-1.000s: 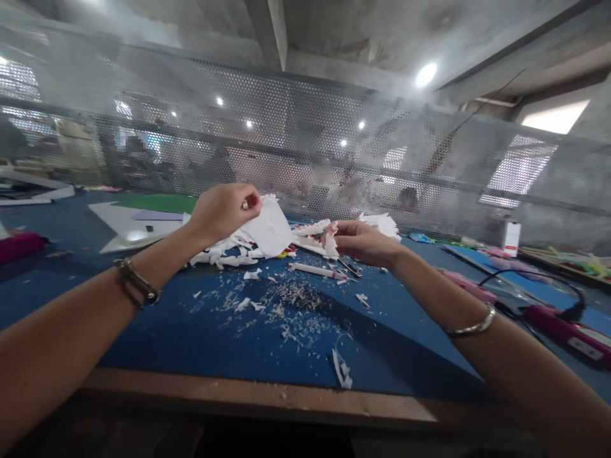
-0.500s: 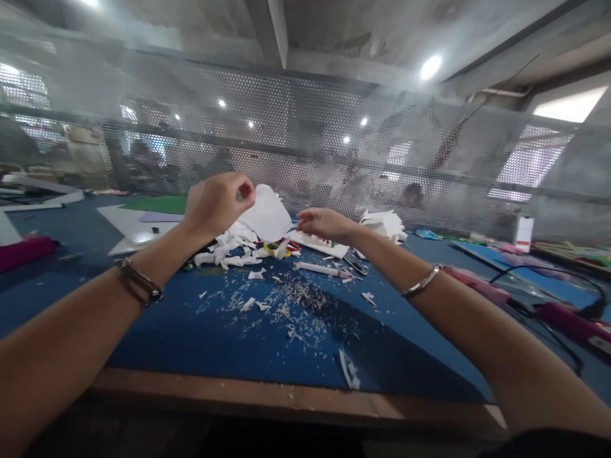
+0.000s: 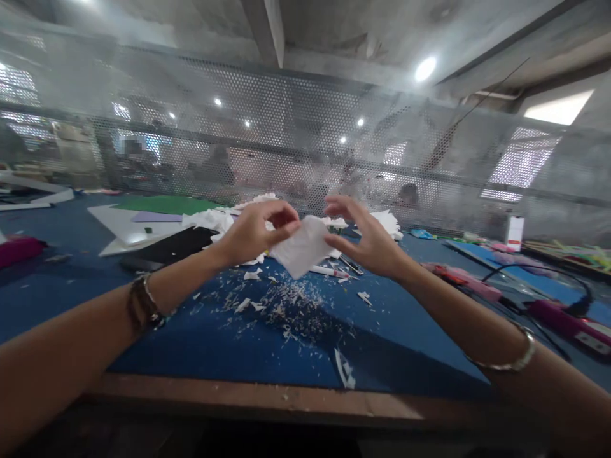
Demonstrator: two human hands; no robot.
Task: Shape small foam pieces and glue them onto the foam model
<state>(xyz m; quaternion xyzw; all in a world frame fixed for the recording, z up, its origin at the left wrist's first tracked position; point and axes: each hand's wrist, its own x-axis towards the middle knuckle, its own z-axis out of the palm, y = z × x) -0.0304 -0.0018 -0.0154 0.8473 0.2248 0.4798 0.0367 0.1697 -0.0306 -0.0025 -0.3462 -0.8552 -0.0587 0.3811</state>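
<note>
Between my two hands hangs a thin white sheet (image 3: 299, 251), pointed at its lower end; whether it is paper or foam I cannot tell. My left hand (image 3: 261, 230) pinches its upper left edge with thumb and fingers. At the sheet's right edge is my right hand (image 3: 365, 235), thumb and fingers apart; whether the thumb touches the sheet is unclear. Behind the hands lies a heap of crumpled white scraps (image 3: 210, 220), partly hidden. A white pen-like stick (image 3: 328, 271) rests on the blue table (image 3: 200, 343) below my right hand.
White shavings (image 3: 298, 308) litter the middle of the table. On the left are a green sheet (image 3: 165, 204) and a flat black object (image 3: 174, 248). A purple power strip (image 3: 568, 324), cables and a lit phone (image 3: 515, 233) are on the right. A perforated screen (image 3: 267, 140) stands behind.
My left hand has moved right and down, bringing the white sheet away from the heap. My right hand has moved right and a little nearer, its fingers spreading beside the sheet.
</note>
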